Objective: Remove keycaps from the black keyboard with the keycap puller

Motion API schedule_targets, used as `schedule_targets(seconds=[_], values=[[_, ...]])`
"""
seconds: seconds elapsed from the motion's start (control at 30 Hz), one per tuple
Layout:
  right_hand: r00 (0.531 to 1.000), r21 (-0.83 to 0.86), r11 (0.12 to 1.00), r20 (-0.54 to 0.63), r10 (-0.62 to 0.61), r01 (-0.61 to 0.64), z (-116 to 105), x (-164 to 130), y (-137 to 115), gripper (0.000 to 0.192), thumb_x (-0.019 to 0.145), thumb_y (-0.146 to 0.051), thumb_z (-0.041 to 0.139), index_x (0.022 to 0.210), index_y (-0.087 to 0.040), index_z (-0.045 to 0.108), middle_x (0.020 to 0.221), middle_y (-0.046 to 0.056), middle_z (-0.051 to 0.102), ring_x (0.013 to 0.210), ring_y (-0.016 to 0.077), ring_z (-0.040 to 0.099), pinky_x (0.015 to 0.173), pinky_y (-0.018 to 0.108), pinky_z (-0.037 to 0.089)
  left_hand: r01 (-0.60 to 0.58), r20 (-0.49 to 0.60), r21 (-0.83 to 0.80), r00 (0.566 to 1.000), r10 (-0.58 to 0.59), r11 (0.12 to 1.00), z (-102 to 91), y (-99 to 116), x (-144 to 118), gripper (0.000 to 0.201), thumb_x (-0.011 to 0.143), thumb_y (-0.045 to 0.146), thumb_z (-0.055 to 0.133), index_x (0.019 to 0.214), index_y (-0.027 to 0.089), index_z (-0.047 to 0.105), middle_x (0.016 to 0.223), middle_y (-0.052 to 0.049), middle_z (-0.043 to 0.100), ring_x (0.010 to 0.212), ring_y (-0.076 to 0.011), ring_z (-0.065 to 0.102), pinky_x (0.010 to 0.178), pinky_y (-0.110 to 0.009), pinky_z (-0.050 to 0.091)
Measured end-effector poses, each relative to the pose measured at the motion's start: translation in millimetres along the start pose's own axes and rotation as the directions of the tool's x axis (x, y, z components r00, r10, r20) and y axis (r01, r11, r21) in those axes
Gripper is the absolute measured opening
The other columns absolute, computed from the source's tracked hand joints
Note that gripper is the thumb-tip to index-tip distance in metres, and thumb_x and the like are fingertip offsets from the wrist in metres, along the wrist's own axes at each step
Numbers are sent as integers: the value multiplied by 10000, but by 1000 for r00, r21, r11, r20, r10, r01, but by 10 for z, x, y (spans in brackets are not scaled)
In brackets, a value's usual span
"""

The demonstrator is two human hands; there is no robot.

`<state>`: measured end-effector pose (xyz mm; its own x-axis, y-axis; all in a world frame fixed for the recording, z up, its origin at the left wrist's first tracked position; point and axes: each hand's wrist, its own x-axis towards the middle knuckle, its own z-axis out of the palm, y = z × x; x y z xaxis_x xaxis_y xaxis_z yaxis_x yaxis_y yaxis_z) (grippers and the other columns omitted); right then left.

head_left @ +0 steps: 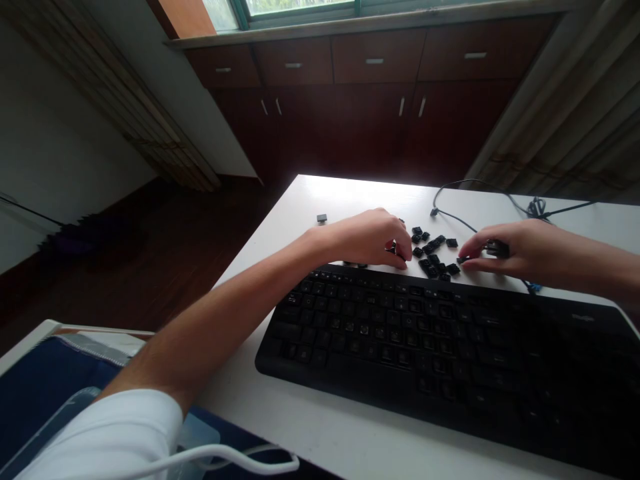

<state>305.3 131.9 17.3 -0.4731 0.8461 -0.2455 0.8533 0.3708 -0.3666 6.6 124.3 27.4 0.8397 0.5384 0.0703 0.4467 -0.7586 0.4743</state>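
- White desk (pixel 345 190): loose black keycaps (pixel 429 268) scattered just behind keyboard (pixel 435 347).
- Right hand (pixel 530 248): nearly closed, pinching one keycap (pixel 462 259).
- Left hand (pixel 370 235): fingers curled (contents unclear).
- Step, judged: handling keycaps singly; next move calls for light fingertips.

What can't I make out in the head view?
Head view:
Small loose black plastic keycaps: markings too small and dark.
Bare left hand: its fingers mostly hide anything it holds.
Bare right hand: fingers and shadow obscure the palm's dark piece.
Long black plastic keyboard: right end partly cut off by picture edge.
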Motion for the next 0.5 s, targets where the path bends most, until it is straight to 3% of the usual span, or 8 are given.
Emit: schedule_targets(seconds=[0.3, 0.5], values=[[1000, -33, 999, 18, -22, 22, -53, -39, -99, 384, 834, -606, 651, 980, -275, 778, 965, 71, 762, 819, 263, 678, 714, 388, 510, -16, -3, 0, 1000, 16, 1000, 63, 11, 17, 125, 871, 254, 772, 984, 207, 799, 959, -17, 783, 856, -163, 713, 788, -272, 507], [999, -33, 999, -6, 39, -39, -81, -69, -136, 429, 864, -633, 618, 1003, -245, 737, 705, 42, 723, 605, 203, 628, 606, 352, 483, 32, 2, -20, 999, -32, 999, -14, -4, -30, 262, 854, 302, 793, 1099, 213, 773, 1017, -31, 777, 852, -156, 709, 764, -253, 507]])
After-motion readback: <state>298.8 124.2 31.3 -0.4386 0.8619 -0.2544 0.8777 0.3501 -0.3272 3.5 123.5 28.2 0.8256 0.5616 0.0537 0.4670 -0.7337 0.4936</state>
